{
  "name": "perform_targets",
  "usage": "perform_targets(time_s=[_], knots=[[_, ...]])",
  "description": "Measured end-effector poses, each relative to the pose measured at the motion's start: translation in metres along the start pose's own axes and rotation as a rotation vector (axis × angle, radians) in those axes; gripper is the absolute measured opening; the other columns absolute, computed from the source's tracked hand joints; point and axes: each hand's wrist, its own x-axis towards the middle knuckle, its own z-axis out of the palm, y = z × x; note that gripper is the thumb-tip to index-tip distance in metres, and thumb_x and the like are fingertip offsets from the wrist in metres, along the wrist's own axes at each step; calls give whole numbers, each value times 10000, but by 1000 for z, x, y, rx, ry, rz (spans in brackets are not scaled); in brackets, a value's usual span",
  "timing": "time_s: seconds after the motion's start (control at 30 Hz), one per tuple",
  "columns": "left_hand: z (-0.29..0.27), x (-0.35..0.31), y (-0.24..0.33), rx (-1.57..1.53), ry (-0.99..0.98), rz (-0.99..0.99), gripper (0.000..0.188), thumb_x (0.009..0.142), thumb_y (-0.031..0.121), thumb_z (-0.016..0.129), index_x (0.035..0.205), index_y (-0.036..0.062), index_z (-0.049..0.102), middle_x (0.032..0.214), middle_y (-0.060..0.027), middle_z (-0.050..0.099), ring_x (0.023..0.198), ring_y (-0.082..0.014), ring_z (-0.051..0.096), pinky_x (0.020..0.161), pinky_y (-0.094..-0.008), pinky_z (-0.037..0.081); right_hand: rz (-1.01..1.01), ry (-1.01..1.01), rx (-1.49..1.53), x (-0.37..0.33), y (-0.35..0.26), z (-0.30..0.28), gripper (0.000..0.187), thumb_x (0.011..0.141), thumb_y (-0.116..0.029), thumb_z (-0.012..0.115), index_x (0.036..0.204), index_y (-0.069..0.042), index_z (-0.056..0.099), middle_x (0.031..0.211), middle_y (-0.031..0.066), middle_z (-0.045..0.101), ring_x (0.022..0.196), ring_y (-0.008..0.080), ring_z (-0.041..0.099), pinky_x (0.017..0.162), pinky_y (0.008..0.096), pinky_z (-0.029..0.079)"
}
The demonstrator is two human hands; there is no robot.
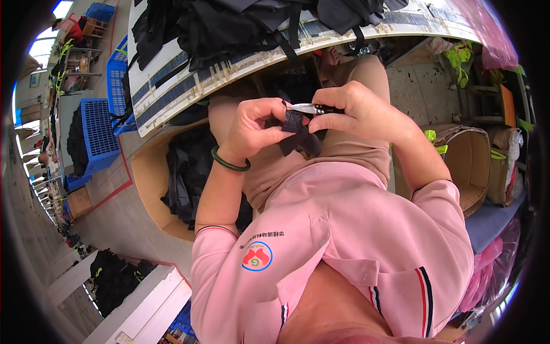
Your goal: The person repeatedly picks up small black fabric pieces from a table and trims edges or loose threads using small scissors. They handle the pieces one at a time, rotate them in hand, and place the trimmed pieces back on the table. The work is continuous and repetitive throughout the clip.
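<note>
My left hand (pixel 259 123), with a dark green bangle at its wrist, pinches a small piece of black fabric (pixel 293 121) between thumb and fingers. The fabric's loose end (pixel 305 143) hangs down over my lap. In my right hand (pixel 356 110) is a pair of thread snips (pixel 306 108) with silver blades and black handles. Its blades point left and lie at the upper edge of the fabric, close to my left fingertips. Both hands are held together above my knees, just off the table's front edge. Whether the blades are cutting anything is too small to tell.
Black fabric pieces (pixel 229 28) are heaped on the worn table (pixel 166 94) ahead. A cardboard box (pixel 150 183) of dark cloth stands at my left, another box (pixel 472 163) at my right. Blue plastic crates (pixel 103 137) stand farther left, near a white ledge (pixel 149 304).
</note>
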Motion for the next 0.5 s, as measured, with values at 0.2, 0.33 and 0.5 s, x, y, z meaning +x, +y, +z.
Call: perform_targets(time_s=[0.2,0.33,0.5], knots=[[-14,4,3,-154,-142,-115,91,702,-71,670,769,-22,632,854,-128,680,818,-171,647,791,-288,507,-36,-71,-4,-2,-2,-5,405,792,-369,721,867,15,616,654,172,551,576,291,503,558,365,397],[-22,7,5,-257,-225,-254,105,677,-62,674,770,-35,635,842,-136,682,810,-186,657,785,-292,512,-50,-123,-28,-4,0,-5,424,786,-393,721,847,11,606,611,168,529,544,310,489,535,373,387],[-26,8,3,-333,-317,-378,130,668,-44,660,797,-49,646,863,-154,686,808,-193,658,788,-290,510,-70,-147,-54,-4,3,-3,416,782,-393,722,824,2,598,563,162,507,514,328,483,521,386,382]])
